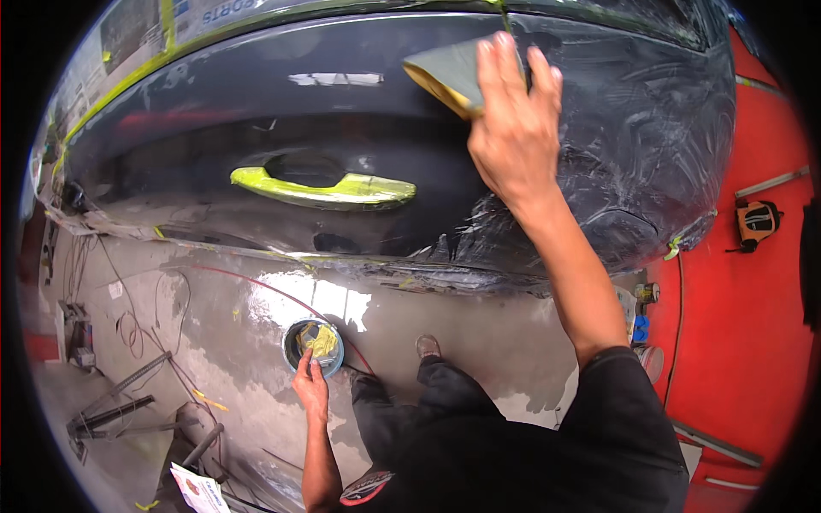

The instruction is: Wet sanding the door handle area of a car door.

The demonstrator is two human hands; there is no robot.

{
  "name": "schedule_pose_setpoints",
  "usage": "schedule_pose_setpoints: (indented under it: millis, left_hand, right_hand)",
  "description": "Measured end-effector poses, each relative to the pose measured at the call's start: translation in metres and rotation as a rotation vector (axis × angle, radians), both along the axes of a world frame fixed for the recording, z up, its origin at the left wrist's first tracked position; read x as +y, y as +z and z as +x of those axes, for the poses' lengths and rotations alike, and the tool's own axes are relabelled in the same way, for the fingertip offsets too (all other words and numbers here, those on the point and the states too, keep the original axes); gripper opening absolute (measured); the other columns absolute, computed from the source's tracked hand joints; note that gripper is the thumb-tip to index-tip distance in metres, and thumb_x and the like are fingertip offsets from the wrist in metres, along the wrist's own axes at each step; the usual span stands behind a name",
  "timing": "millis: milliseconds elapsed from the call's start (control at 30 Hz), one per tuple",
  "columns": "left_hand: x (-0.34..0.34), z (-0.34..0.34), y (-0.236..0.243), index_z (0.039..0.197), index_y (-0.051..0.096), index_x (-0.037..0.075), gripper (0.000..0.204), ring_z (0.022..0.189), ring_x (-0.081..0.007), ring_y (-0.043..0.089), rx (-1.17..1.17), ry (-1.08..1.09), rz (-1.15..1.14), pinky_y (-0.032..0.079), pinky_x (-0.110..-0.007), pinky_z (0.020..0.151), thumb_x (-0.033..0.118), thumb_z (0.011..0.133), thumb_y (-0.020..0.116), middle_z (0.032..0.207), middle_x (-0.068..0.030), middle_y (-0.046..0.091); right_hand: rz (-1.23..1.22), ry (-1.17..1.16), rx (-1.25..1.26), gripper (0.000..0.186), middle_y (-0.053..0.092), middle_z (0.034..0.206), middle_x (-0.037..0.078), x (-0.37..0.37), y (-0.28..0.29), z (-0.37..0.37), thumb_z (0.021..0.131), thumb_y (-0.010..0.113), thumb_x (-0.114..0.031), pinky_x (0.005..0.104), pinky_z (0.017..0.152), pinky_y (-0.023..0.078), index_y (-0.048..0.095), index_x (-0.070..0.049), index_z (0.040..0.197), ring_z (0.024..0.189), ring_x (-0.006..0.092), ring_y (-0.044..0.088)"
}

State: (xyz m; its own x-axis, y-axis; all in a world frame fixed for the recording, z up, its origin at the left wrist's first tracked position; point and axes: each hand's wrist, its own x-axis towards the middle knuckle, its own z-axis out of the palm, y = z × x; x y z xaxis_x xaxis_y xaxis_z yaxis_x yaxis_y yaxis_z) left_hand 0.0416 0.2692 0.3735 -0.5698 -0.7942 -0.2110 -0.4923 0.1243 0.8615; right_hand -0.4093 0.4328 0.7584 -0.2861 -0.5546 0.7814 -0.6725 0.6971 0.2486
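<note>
My right hand (516,128) reaches up to the dark grey car door (214,85). Under its fingers is a folded sheet of sandpaper (451,72), grey-green on top with a yellow-brown side showing at the lower edge. The panel looks wet, with whitish smears around and to the right of that hand. Below and left of it, a door handle (342,190) is covered in yellow-green tape. My left hand (311,386) hangs low, fingers extended and nothing visible in them. Beyond its fingertips a round bucket (289,344) on the floor holds a crumpled yellow cloth (320,339).
A thin red hose (265,285) crosses the partly wet concrete floor (479,325) behind the bucket. Dark metal stands (115,415) and cables lie at left. On the red floor (735,308) to the right sits an orange-and-black bag (757,222). Taped paper masks the car's upper left.
</note>
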Motion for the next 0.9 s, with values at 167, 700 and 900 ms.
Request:
schedule_pose_setpoints:
  millis: [167,700,900]
  left_hand:
    - [-0.002,-0.004,0.012,0.14,0.071,-0.003,0.037,0.116,-0.0295,0.076,0.005,-0.043,-0.037,0.057,-0.041,0.102,0.012,0.108,0.061,0.128,-0.0246,0.078]
    - [0.026,-0.104,0.126,0.131,0.077,-0.004,0.031,0.114,-0.0261,0.075,0.228,-0.092,0.006,0.055,-0.037,0.105,0.011,0.108,0.063,0.123,-0.019,0.081]
    - [0.035,-0.23,0.25,0.132,0.076,-0.001,0.038,0.135,-0.0397,0.069,0.673,-0.38,-0.673,0.054,-0.047,0.113,-0.008,0.095,0.071,0.138,-0.0196,0.076]
  right_hand:
    - [-0.007,-0.051,-0.164,0.068,0.048,0.172,0.017,0.035,-0.053,0.042,0.09,0.062,-0.004,0.068,0.127,0.031,0.059,-0.003,0.158,0.152,0.051,0.044]
    - [-0.123,0.087,-0.101,0.068,0.059,0.159,0.02,0.015,-0.01,0.007,0.085,0.062,0.0,0.0679,0.124,0.033,0.062,-0.003,0.153,0.147,0.0517,0.046]
    - [-0.951,0.617,-0.898,0.024,0.077,0.121,0.011,0.077,0.007,0.015,0.111,0.069,-0.02,0.0448,0.1,0.062,0.073,0.002,0.119,0.107,0.0198,0.075]
